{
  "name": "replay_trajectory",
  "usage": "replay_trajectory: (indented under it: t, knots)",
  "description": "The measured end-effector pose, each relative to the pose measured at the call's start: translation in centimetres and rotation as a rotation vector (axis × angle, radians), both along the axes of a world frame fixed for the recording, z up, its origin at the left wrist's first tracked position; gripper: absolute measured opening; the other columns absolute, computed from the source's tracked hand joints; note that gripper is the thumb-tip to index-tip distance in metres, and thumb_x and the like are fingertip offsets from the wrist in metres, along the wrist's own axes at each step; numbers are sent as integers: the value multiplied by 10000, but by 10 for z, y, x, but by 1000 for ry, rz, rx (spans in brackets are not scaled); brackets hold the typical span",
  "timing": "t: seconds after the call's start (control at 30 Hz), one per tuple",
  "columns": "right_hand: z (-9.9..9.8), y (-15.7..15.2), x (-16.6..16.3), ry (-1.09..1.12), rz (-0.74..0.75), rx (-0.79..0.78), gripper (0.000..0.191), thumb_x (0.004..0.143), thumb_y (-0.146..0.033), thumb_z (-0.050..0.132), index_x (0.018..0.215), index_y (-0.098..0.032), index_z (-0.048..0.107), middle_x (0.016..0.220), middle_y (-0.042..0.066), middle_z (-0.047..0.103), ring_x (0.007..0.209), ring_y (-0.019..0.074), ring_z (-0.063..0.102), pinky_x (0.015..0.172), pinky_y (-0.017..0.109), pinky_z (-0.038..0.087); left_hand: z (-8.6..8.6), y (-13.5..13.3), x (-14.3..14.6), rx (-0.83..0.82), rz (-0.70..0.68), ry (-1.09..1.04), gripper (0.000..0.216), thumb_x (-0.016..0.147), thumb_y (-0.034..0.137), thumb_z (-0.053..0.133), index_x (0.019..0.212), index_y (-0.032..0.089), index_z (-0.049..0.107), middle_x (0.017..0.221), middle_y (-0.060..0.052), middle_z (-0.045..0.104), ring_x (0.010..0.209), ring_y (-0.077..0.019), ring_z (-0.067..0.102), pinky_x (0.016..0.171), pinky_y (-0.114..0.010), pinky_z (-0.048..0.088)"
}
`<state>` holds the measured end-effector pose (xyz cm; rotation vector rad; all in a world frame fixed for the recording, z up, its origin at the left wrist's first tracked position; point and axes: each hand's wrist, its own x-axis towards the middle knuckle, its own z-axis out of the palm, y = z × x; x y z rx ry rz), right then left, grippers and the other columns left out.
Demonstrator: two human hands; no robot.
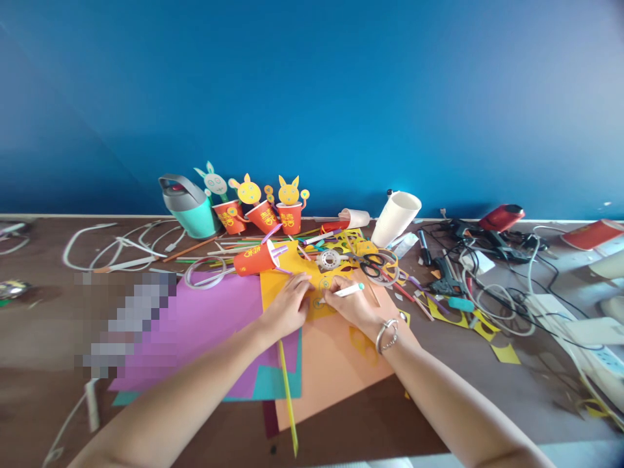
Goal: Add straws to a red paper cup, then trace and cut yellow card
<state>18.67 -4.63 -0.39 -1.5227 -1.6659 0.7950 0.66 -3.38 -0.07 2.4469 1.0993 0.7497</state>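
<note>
My right hand (348, 304) grips a white marker (351, 290) with a green end, its tip down at a yellow paper piece (324, 311) that bears small drawn circles. My left hand (291, 303) rests on the left side of that piece, fingers laid on the paper and holding nothing. Beneath lies a peach sheet (336, 377), with a larger yellow sheet (273, 286) behind. Just beyond my hands are a white ring-shaped template (329, 260), scissors (373, 264) with dark handles and a tipped red paper cup (254, 259) with purple straws.
Three red cups with paper animal heads stand by the wall, one being a yellow cat (289, 192). A teal flask (194, 211) stands left of them. Purple paper (214, 325) lies left, a white cup (397, 218) back right. Glue guns (446, 278), cables and a power strip (560, 318) crowd the right.
</note>
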Motion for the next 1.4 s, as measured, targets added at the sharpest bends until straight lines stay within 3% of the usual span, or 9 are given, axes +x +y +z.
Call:
replay_trajectory:
  t: [0.9, 1.1, 1.27, 1.4]
  knots:
    - [7, -1, -2, 43, 7, -52, 222, 633, -255, 522, 534, -216, 327, 503, -56, 365, 480, 97, 296, 430, 232, 196, 3, -1, 1, -5, 2, -3, 338, 731, -27, 461, 974, 178, 575, 1200, -119, 583, 1239, -261, 508, 1051, -475, 451]
    - [13, -4, 1, 252, -72, -111, 264, 702, -350, 538, 577, -225, 342, 483, -67, 364, 444, 93, 321, 420, 220, 230, 4, -1, 1, -13, -12, -10, 327, 733, -28, 470, 971, 169, 580, 1200, -132, 585, 1236, -264, 508, 1057, -469, 442]
    - [15, -6, 4, 299, -121, -58, 303, 742, -408, 560, 592, -222, 374, 495, -52, 423, 446, 97, 360, 420, 224, 265, 1, 4, -2, 6, 25, -16, 321, 740, -19, 475, 962, 192, 571, 1196, -111, 585, 1213, -262, 525, 1043, -490, 443]
    - [15, -6, 8, 212, -115, 6, 256, 710, -334, 575, 594, -216, 380, 525, -57, 410, 481, 92, 360, 439, 218, 274, -1, 8, -5, 29, 53, -14, 285, 755, -7, 462, 942, 187, 555, 1175, -112, 589, 1197, -255, 529, 1041, -485, 432]
